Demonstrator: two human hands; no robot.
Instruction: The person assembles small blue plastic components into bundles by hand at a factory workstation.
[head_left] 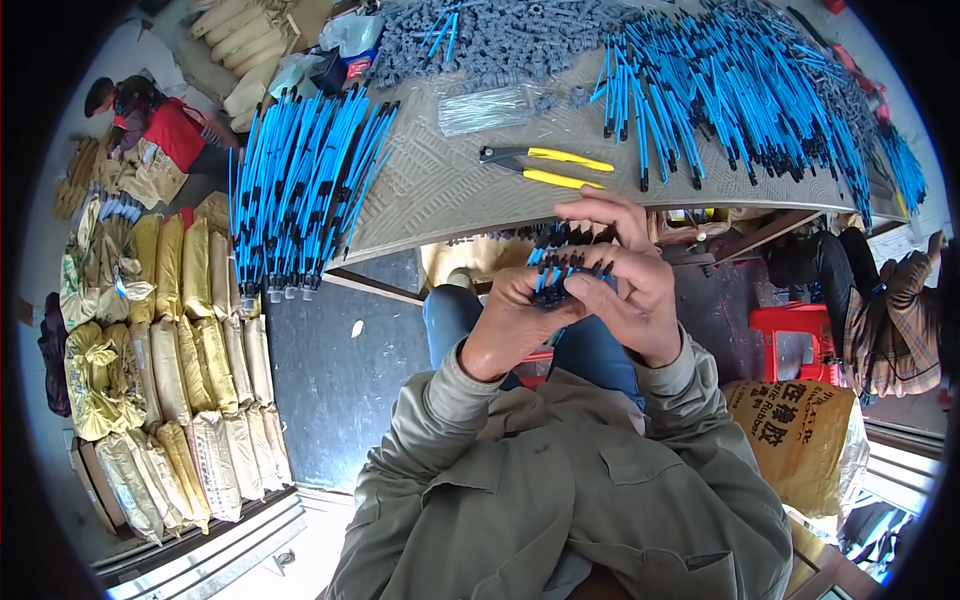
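Beside the table (420,195), held blue rods (562,272) point up, their length foreshortened.

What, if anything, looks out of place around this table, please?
A small pale scrap lies alone on the dark floor, to the left of the left knee. It looks odd against that dark surface, perhaps dropped. Nothing else clearly stands out.

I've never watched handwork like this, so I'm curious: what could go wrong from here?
The black-tipped blue rods held between the left hand and right hand might slip and scatter. The yellow-handled pliers lie near the front edge of the table and could get knocked off. The blue rods at far left overhang the table, so a bump might spill some.
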